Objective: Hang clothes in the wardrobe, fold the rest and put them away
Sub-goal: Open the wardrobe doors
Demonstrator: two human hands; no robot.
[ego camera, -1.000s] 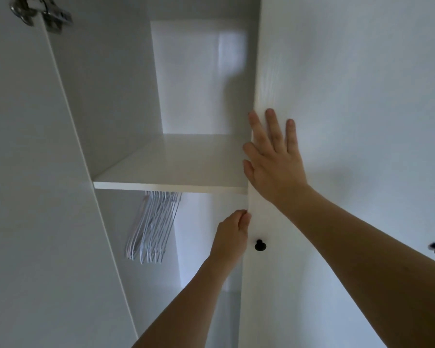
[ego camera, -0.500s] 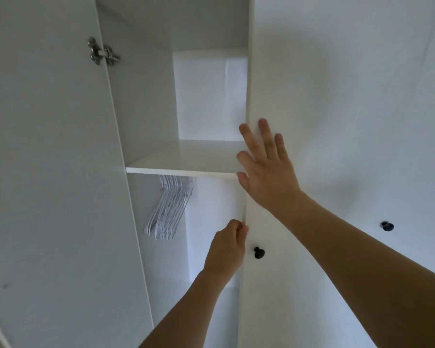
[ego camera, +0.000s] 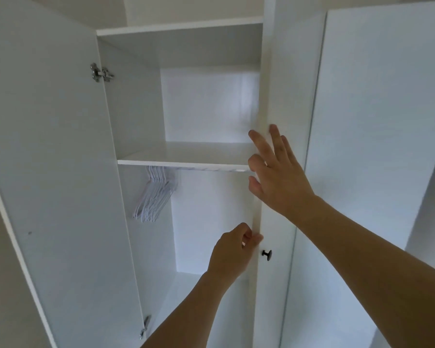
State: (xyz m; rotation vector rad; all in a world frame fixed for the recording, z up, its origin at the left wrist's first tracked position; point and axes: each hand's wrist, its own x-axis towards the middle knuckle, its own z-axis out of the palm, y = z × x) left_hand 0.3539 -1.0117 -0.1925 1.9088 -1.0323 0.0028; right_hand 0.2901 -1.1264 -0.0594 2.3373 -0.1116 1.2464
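Note:
A white wardrobe stands in front of me with its left door point(ego camera: 60, 172) swung wide. Inside are a bare upper shelf point(ego camera: 186, 156) and, under it, a bunch of white hangers point(ego camera: 156, 197) at the left. My right hand point(ego camera: 274, 172) lies flat with spread fingers on the edge of the middle door point(ego camera: 276, 285). My left hand point(ego camera: 234, 249) pinches that same door's edge lower down, just left of its black knob point(ego camera: 267, 254). No clothes are in view.
To the right, another white door panel point(ego camera: 374, 146) stands angled outward. Metal hinges point(ego camera: 101, 74) sit on the left door's inner side. The lower hanging space holds only the hangers.
The view has pulled back and tilted, showing more of the wardrobe top. The middle door has swung further outward. Both hands stay on its edge.

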